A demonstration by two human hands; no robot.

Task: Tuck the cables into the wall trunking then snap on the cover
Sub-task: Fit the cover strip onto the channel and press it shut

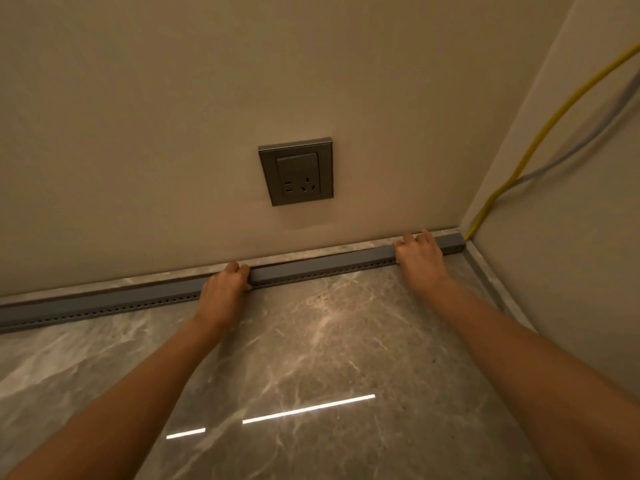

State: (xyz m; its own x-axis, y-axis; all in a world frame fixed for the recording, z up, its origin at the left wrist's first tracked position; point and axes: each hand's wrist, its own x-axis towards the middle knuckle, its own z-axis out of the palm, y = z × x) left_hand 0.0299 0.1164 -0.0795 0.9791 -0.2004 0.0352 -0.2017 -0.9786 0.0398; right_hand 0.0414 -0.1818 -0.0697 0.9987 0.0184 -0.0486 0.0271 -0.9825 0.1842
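A long grey trunking [322,266] with a row of small holes along its front runs on the floor against the wall, from the left edge to the right corner. Its grey cover lies along the top. My left hand [227,282] curls over the trunking near its middle, fingers wrapped on the top edge. My right hand [420,252] presses flat on the cover close to the corner end. A yellow cable [530,150] and a grey cable [568,154] leave the trunking's right end and climb the side wall. Any cable inside the trunking is hidden.
A grey wall socket [296,171] sits on the beige wall above the trunking. A marble skirting strip [304,252] runs behind it. The glossy marble floor [311,358] reflects ceiling lights. The side wall [571,271] closes the corner at right.
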